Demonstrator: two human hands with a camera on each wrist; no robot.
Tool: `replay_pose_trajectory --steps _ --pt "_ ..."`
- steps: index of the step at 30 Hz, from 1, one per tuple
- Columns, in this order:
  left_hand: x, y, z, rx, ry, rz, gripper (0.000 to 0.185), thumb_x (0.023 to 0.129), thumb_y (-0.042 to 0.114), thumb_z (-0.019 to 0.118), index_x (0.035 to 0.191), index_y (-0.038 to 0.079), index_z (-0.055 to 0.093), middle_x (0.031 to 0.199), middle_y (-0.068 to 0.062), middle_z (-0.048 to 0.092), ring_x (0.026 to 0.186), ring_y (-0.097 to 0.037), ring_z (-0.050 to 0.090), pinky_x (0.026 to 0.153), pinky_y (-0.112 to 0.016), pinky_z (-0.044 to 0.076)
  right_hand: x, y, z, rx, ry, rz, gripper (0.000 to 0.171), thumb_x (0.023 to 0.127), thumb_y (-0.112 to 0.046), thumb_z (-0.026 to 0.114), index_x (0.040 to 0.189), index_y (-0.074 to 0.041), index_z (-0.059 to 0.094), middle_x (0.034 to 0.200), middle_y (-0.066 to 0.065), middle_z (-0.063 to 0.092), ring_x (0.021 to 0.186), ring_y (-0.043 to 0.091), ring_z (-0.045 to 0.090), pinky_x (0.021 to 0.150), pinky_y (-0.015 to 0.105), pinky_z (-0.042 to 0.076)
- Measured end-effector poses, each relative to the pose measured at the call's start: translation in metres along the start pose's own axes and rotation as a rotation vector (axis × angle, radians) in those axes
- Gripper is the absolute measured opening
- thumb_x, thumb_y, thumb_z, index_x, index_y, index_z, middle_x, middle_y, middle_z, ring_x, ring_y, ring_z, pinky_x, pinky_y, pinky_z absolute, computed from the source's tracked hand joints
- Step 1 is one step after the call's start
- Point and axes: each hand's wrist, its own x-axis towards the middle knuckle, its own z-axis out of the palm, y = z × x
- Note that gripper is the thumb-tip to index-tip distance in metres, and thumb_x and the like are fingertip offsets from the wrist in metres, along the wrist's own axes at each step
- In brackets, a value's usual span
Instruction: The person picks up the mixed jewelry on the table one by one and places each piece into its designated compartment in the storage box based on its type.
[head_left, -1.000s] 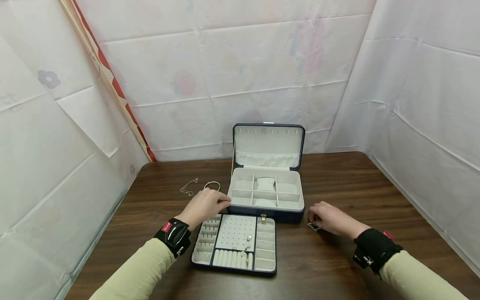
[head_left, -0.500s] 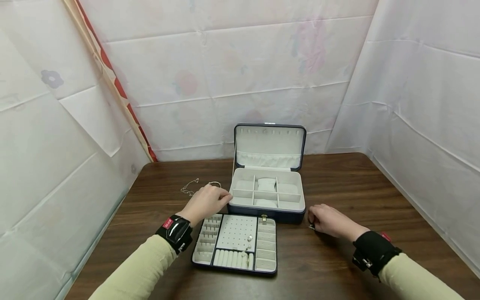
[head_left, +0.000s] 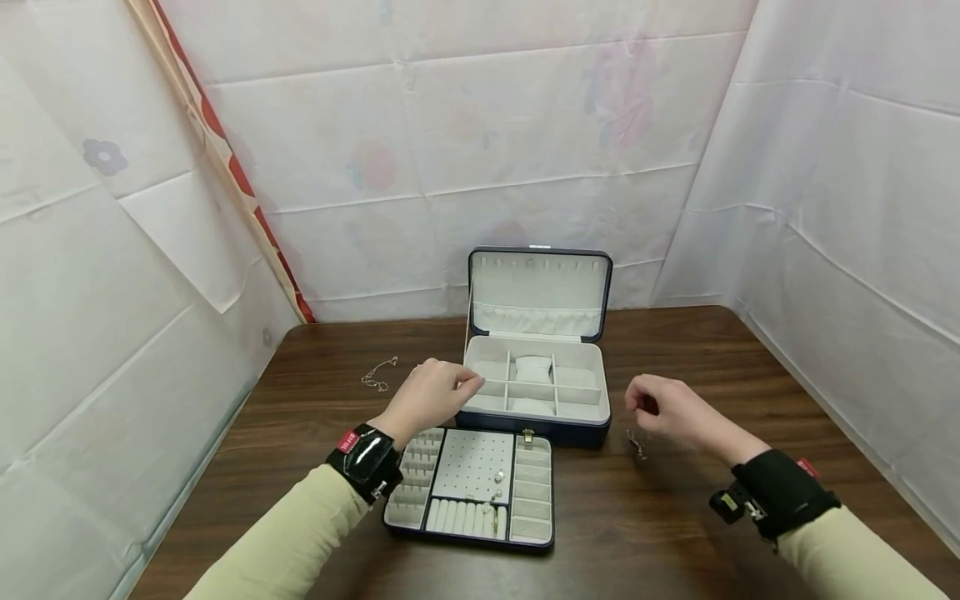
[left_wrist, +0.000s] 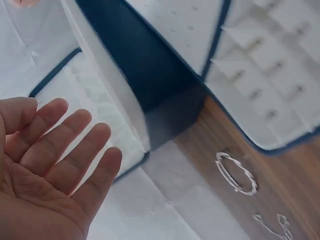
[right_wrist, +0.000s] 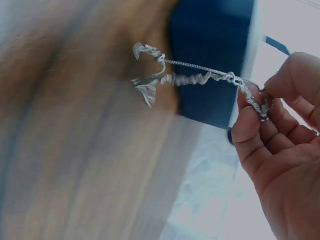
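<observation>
My right hand [head_left: 678, 412] pinches one end of a silver chain [right_wrist: 192, 79] between thumb and fingertips. The chain's other end dangles over the table, right of the navy jewelry box [head_left: 566, 432]. My left hand [head_left: 429, 398] hovers at the box's left front corner, its fingers loosely extended and holding nothing. The box's lid [head_left: 540, 283] stands raised, with pale divided compartments below. In front lies a removable jewelry tray [head_left: 472, 454] with pearl-like earrings [head_left: 498, 476] and a ring [head_left: 495, 523] in the ring rolls.
A second thin chain [head_left: 375, 380] lies on the wooden table [head_left: 322, 350] to the left. Beside it is a twisted bangle [left_wrist: 243, 170], mostly hidden by my left hand in the head view. White sheets [head_left: 480, 150] rise behind the table.
My right hand has lifted the chain off the table, and it now hangs down. My left hand has shifted slightly right and up, towards the box.
</observation>
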Motion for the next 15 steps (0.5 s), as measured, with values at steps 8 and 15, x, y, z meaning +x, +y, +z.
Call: replay_pose_trajectory --steps 8,15 --pt "0.006 0.015 0.0 -0.059 0.007 0.054 0.025 0.103 0.026 0.059 0.102 0.015 0.081 0.087 0.006 0.076 0.063 -0.004 0.053 0.068 -0.029 0.05 0.009 -0.023 -0.02 0.046 0.097 -0.002 0.024 0.089 0.008 0.066 0.093 -0.016 0.061 0.088 -0.005 0.059 0.076 0.01 0.052 0.063 0.025 0.046" --pt "0.012 0.03 0.003 -0.086 -0.016 0.106 0.025 0.104 0.027 0.059 0.1 0.014 0.081 0.076 0.007 0.069 0.064 -0.005 0.056 0.067 -0.027 0.049 0.021 -0.049 -0.025 0.084 0.186 -0.069 0.024 0.088 0.009 0.065 0.092 -0.014 0.063 0.085 -0.005 0.057 0.076 0.011 0.053 0.063 0.024 0.046"
